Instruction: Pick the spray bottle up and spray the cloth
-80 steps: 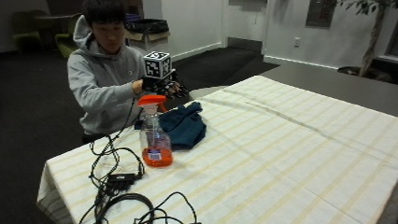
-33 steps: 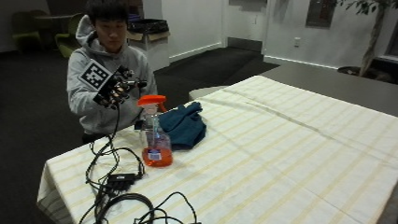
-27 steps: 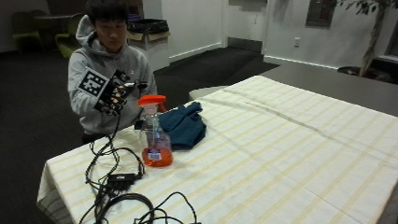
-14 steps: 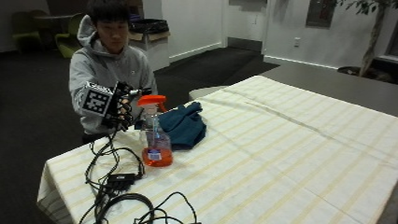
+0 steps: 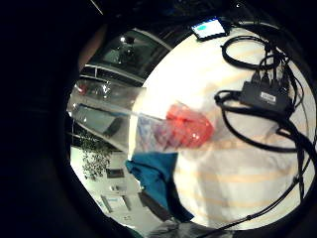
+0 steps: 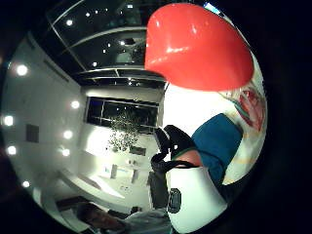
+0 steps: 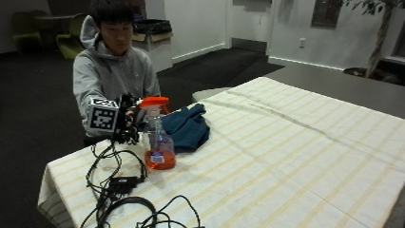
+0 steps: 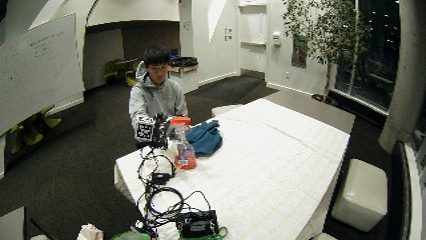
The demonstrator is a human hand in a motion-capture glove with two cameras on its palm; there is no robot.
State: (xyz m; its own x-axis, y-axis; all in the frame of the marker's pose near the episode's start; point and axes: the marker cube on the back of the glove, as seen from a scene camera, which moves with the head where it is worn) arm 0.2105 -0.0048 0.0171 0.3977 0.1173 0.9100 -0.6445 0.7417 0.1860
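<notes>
A clear spray bottle (image 7: 159,145) with orange liquid and an orange trigger head (image 7: 154,101) stands upright on the striped tablecloth. Just behind it lies a crumpled blue cloth (image 7: 185,126). My gloved right hand (image 7: 130,121) hovers beside the bottle's neck, on the side away from the cloth, palm facing it. The fingers reach toward the neck without closing round it. The thumb side palm view is filled by the orange head (image 6: 200,48), with the cloth (image 6: 219,141) beyond. The little finger side palm view shows the whole bottle (image 5: 168,130), no fingers on it, and the cloth (image 5: 153,173).
Black cables and a small black hub (image 7: 124,182) lie on the tablecloth (image 7: 284,156) between the bottle and the near corner; the hub (image 5: 262,96) also shows in the little finger side view. The table's edge runs close below my hand.
My hand has come down from chest height to the level of the bottle's neck and moved closer to it. Bottle and cloth have not moved.
</notes>
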